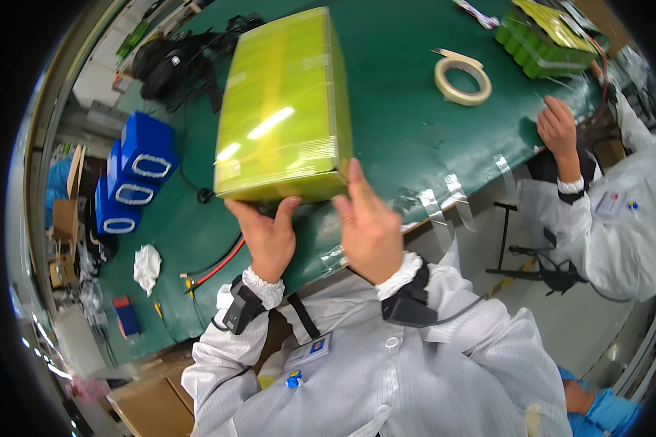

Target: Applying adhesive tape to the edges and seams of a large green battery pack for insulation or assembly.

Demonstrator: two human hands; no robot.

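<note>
A large yellow-green block wrapped in glossy film [280, 109] lies on the green table mat [401, 124]. My left hand [266, 233] grips its near edge from below, with the thumb up against the near face. At the near right corner my right hand [368, 222] presses against the block with fingers spread. Both wrists wear black bands over white cuffs.
A roll of beige tape [463, 80] lies to the right of the block. A green cell pack [543, 44] sits at the far right, next to another person's hand [557, 124]. Three blue blocks [135, 171], black gear [175, 62], a white rag [147, 266] and red and black cables [219, 266] lie to the left.
</note>
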